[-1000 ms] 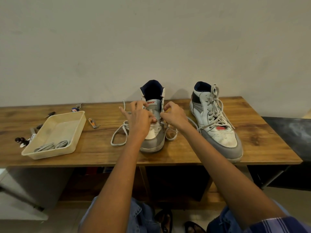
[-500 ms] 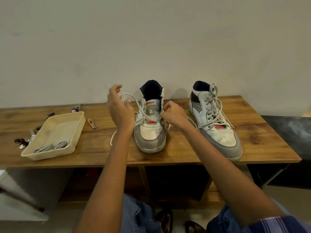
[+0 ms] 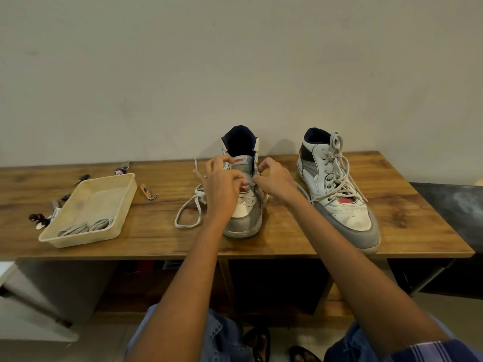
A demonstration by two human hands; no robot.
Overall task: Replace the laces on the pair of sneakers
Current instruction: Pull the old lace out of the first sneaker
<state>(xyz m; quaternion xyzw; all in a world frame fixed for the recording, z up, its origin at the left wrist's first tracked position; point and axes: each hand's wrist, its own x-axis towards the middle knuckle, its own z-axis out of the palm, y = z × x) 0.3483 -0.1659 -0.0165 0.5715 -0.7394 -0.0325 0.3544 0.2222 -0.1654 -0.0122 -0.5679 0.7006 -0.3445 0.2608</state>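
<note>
At the left of the frame a cream tray [image 3: 125,202] on the wooden bench [image 3: 162,239] holds coiled grey laces [image 3: 85,227]. At centre the left hand [image 3: 222,190] and right hand [image 3: 274,178] each pinch the white lace [image 3: 187,212] over a high-top sneaker [image 3: 244,205], whose long axis runs toe-first toward the lower edge. Right of it, the laced sneaker [image 3: 339,194] angles toe toward the lower right.

Half-unlaced sneaker [image 3: 244,215] upright, white lace [image 3: 187,212] trailing left; laced sneaker [image 3: 339,194] right.
</note>
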